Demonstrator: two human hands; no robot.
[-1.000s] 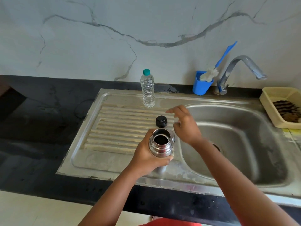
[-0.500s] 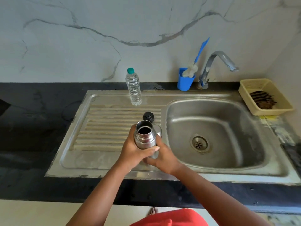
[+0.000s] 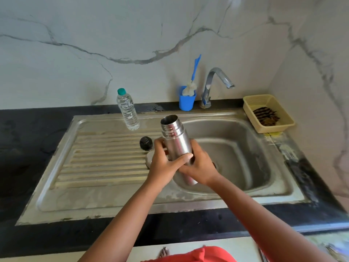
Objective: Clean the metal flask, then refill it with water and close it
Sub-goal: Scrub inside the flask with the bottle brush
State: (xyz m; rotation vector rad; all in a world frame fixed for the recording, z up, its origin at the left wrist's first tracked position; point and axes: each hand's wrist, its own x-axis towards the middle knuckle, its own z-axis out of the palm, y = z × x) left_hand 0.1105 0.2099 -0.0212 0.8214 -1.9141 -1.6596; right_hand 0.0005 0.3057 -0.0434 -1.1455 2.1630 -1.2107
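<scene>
The open metal flask is tilted away from me, its mouth pointing toward the wall, over the left edge of the sink basin. My left hand grips its lower body from the left, thumb across the front. My right hand grips it from the right and below. The black stopper stands on the drainboard, and a metal cap lies just in front of it, partly hidden by my left hand. A clear water bottle with a green cap stands at the back of the drainboard.
A blue cup holding a blue-handled brush stands by the tap behind the basin. A yellow basket with a dark scrubber sits at the back right. Black counter surrounds the steel sink.
My right hand came from near the stopper onto the flask. Both hands lifted the flask, moved it right toward the basin and tipped its mouth away from me.
</scene>
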